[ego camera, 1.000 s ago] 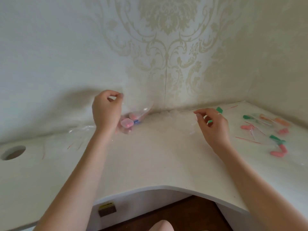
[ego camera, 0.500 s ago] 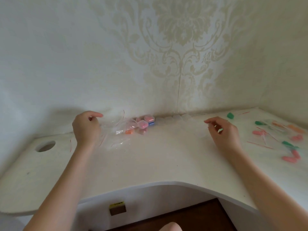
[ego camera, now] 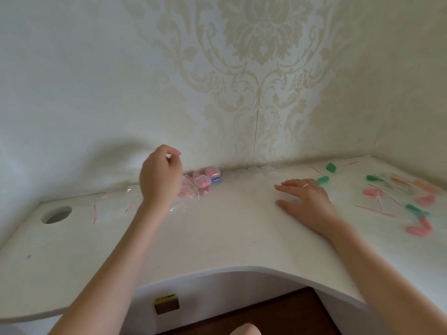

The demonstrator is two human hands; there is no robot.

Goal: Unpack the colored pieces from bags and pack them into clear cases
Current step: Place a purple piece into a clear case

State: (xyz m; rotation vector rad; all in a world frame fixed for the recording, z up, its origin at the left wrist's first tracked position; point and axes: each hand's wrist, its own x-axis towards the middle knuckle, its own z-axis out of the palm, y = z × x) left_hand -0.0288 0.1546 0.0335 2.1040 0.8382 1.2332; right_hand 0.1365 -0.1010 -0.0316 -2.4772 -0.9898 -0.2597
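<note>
- since half a second ago the left hand (ego camera: 160, 176) has risen off the bag and swung right, so it now hangs just left of centre frame, in front of the crumpled clear bag (ego camera: 187, 195).
- its fingers are curled with thumb and forefinger tips close together; whether they pinch anything i cannot tell.
- over the same time the right hand (ego camera: 307, 201) has dropped from its raised pinch and now lies spread, palm down, on the white desk (ego camera: 217, 238) right of centre, a ring on 1 finger.
- small clear cases with pink pieces (ego camera: 204, 180) sit by the wall at mid frame, just right of the left hand, with a blue piece (ego camera: 216, 180) beside them.
- 2 green pieces (ego camera: 324, 180) lie above and right of the right hand.
- at the right edge of the frame, pink, green and orange pieces (ego camera: 418, 228) lie scattered among flat clear bags with red strips.
- a round hole (ego camera: 56, 214) cuts the desk at the left.
</note>
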